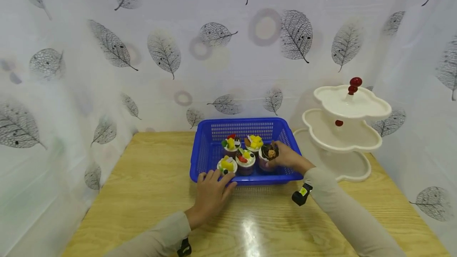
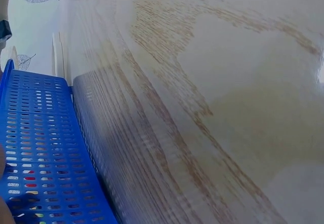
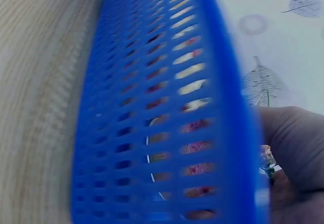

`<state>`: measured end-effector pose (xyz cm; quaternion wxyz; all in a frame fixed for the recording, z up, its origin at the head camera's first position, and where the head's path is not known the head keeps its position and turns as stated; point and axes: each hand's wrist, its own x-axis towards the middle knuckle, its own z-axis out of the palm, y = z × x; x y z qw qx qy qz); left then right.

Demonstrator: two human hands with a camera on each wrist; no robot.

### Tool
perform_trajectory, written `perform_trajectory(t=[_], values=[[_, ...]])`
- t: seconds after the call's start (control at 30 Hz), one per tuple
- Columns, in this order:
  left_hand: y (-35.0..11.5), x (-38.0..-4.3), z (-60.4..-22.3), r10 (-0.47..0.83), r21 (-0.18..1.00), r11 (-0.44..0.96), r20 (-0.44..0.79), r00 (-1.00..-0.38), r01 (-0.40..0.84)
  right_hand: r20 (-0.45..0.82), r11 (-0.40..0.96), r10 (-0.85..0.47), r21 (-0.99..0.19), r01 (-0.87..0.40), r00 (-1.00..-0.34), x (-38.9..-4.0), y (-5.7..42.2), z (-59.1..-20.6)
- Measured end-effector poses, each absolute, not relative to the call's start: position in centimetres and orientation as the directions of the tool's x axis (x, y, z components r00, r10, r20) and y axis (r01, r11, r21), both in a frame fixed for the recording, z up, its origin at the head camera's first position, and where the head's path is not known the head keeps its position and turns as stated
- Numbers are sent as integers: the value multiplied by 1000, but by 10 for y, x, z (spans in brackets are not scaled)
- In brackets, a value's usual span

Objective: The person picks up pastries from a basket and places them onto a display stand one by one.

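A blue plastic basket (image 1: 246,122) holds several cupcakes with cream and fruit on top. At its right side my right hand (image 1: 285,156) grips a dark-topped cupcake (image 1: 265,161) with a walnut-like piece on it. In the right wrist view, the thumb and part of the right hand (image 3: 298,148) show beyond the basket wall (image 3: 136,97). My left hand (image 1: 210,193) rests on the front rim, fingers relaxed, beside a cupcake with yellow fruit (image 1: 227,163). Nearest the gripped one is a cupcake with red and green fruit (image 1: 245,158). In the left wrist view, only finger edges appear by the basket wall (image 2: 45,133).
A three-tier cream stand (image 1: 351,106) with a red knob (image 1: 356,82) is on the right, behind my right forearm. The wooden table (image 1: 157,181) meets a leaf-patterned curtain (image 1: 228,62) at the back and sides.
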<state>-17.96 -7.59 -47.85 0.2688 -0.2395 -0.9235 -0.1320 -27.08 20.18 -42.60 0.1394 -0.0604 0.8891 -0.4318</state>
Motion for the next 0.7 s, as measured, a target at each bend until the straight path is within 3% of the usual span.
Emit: perform_trajectory(t=[0.43,0.7], values=[[-78,-179,-474,400,119,839,527,-750,531,-61,529,-227,-846,-70,-972,-261,220,-377],[-79,-177,-471,408,132,841,483,-775,525,7,477,-216,-872,-111,-976,-248,239,-328]])
